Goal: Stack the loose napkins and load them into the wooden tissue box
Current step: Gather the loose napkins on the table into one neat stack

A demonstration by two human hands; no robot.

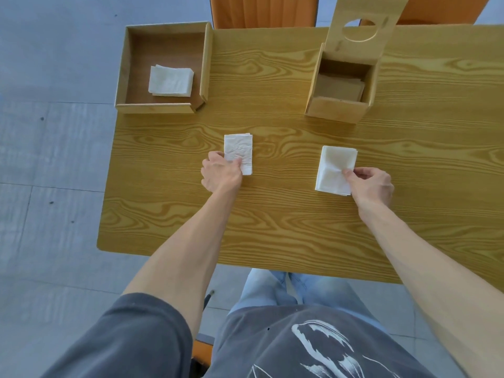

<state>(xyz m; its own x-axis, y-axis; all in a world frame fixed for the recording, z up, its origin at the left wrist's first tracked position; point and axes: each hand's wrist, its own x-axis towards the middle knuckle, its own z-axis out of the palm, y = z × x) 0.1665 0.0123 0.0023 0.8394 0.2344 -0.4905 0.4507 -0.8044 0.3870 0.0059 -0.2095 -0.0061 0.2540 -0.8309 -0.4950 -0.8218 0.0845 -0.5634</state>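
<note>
A narrow folded white napkin [240, 150] lies on the table at centre left; my left hand [220, 174] pinches its lower left corner. A wider stack of white napkins [335, 165] lies to the right, and my right hand [372, 185] grips its right edge between thumb and fingers. The wooden tissue box [334, 109] stands at the back right with its lid [362, 21], which has a round hole, swung up; brownish paper shows inside. More white napkins [170, 81] rest in a shallow wooden tray [121, 75] at the back left.
The wooden table [272, 227] has its near edge just above my lap. An orange chair [261, 10] stands behind the table's far side. Grey tiled floor lies to the left.
</note>
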